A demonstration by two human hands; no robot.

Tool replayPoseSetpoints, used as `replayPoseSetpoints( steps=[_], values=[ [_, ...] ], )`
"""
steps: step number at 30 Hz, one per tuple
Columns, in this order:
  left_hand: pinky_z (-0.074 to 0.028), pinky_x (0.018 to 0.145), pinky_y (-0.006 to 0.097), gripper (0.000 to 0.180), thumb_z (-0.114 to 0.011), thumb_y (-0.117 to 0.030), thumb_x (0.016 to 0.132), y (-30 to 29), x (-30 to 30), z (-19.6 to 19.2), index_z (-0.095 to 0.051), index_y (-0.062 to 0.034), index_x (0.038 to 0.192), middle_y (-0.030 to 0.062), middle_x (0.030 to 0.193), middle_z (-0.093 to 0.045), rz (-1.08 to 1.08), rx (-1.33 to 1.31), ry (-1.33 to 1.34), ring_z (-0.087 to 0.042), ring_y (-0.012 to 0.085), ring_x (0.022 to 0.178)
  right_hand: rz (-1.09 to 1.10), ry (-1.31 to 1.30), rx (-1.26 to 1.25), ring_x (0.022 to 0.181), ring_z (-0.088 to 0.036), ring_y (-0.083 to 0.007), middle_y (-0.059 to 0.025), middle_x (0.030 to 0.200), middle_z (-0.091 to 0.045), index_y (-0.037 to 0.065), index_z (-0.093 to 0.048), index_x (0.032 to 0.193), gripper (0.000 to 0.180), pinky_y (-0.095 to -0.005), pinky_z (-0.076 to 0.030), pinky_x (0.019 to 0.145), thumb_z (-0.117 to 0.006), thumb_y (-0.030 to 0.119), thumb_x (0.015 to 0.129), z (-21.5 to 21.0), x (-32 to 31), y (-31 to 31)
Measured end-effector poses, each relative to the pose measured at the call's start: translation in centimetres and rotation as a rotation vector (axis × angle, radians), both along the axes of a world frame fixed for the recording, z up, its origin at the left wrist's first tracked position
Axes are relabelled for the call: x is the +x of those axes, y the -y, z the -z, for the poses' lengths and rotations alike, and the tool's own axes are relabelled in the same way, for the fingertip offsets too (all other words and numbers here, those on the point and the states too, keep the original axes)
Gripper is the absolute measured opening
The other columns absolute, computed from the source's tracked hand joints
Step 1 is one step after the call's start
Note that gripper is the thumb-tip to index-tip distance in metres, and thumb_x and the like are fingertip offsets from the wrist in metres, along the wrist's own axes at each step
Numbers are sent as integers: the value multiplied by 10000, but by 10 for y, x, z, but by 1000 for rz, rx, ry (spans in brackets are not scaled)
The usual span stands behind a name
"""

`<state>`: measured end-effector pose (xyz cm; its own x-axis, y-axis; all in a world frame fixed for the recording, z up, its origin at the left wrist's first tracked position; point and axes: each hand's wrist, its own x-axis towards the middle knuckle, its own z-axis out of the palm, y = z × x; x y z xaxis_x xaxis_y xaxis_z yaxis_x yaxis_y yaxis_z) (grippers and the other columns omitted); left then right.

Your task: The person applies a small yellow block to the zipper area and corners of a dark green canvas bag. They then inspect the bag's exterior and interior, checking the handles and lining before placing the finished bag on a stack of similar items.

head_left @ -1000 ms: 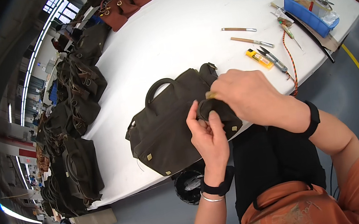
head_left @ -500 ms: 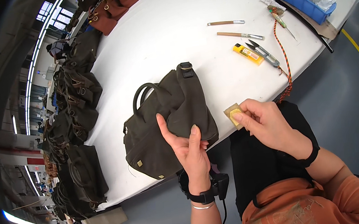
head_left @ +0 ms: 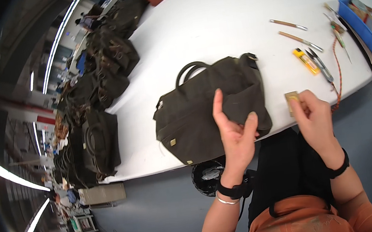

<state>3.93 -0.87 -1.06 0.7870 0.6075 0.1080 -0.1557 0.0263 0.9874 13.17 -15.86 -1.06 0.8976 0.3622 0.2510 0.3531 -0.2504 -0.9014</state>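
Observation:
A dark olive handbag with two loop handles lies flat on the white table, near its front edge. My left hand is raised palm-up over the bag's near right corner, fingers spread, holding nothing. My right hand is to the right of the bag at the table edge, pinching a small tan rectangular tag between thumb and fingers.
To the right lie a yellow utility knife, pliers, two thin wooden-handled tools, an orange cord and a blue tray of small items. Several dark bags are stacked at the table's left end. A black bin sits below.
My right hand has left the bag and moved right with the tan tag. My left hand lifted off the bag and opened. The bag now lies flatter.

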Motion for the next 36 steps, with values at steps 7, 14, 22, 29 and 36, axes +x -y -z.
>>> replayPoseSetpoints(
  steps=[7,14,22,29,36],
  values=[
    [-469,553,197,820,-634,-63,964,-7,-22,-3,-88,-50,1575,11,742,-586,-13,112,-82,-548,42,632,-293,-112,91,522,-483,-13,-3,614,-601,-22,-608,834,161,-201,-366,470,-652,81,949,-11,-39,-6],
    [-460,662,243,469,-669,-20,922,-64,-89,-22,-548,-2,1375,74,1126,-579,-1068,1051,-54,-537,98,826,-166,-102,106,550,-418,-7,18,605,-534,-33,-626,894,133,-197,-334,486,-638,80,964,-14,-30,-1],
    [-438,691,220,125,-646,-63,966,-102,-103,-7,-697,43,924,19,819,-592,-832,690,-21,-522,80,741,116,323,-174,643,-631,-327,-197,741,-651,-30,-617,1189,277,-428,-498,629,-602,97,943,22,61,-27],
    [-315,470,180,223,-581,-175,1025,-91,-97,-12,-561,-59,835,-36,597,-470,-776,273,159,-387,15,516,289,481,-574,963,-607,-381,-208,972,-603,-26,-626,1055,207,-487,-519,776,-613,73,874,-9,71,7],
    [-396,534,153,188,-593,-191,1022,-65,-83,-11,-620,-57,892,-34,714,-536,-603,-79,284,-460,17,612,280,392,-505,812,-643,-403,-253,894,-649,-54,-598,1207,442,-446,-516,746,-553,-98,770,31,118,47]
  ],
)
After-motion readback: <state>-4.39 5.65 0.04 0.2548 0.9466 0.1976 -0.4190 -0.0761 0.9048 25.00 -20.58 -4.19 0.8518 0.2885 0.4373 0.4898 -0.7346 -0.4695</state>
